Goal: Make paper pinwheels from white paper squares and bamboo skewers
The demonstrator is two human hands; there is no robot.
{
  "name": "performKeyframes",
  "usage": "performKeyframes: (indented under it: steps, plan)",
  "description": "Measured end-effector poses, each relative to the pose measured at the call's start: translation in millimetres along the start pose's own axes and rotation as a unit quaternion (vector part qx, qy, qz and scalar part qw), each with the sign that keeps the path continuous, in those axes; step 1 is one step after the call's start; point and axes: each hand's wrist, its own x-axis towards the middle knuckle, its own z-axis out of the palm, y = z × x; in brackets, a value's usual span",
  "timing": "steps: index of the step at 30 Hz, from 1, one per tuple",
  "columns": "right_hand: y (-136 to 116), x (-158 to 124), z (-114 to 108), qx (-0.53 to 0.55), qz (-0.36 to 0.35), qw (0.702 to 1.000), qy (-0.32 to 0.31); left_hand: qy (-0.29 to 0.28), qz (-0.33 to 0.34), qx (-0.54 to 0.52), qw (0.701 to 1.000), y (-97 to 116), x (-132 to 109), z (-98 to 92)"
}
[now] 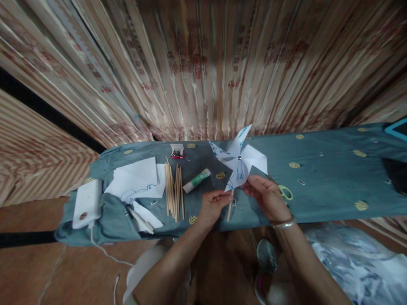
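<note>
A white paper pinwheel [241, 159] with blue print and a metal pin at its centre stands on a thin wooden stick [230, 206]. My left hand [213, 206] is closed round the stick near its top. Fingers of my right hand [266, 196], which wears a metal bangle, pinch the pinwheel's lower edge. Both hands hover over the near edge of a blue-grey cloth-covered board [321, 178].
On the cloth lie a bundle of wooden sticks [174, 188], a green-and-white glue stick [196, 180], a small red box of pins [177, 151], white paper sheets [136, 180], a white device with a cable [86, 203] and yellow-handled scissors [285, 192]. Striped curtains hang behind.
</note>
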Motion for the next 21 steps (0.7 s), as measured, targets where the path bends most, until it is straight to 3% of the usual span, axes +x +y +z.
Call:
performKeyframes:
  steps: [21]
  plan:
    - [-1.9,-5.9,14.7,-0.138,-0.045,0.989,-0.020,0.018,0.012,0.018,1.000,3.8,0.6,1.1]
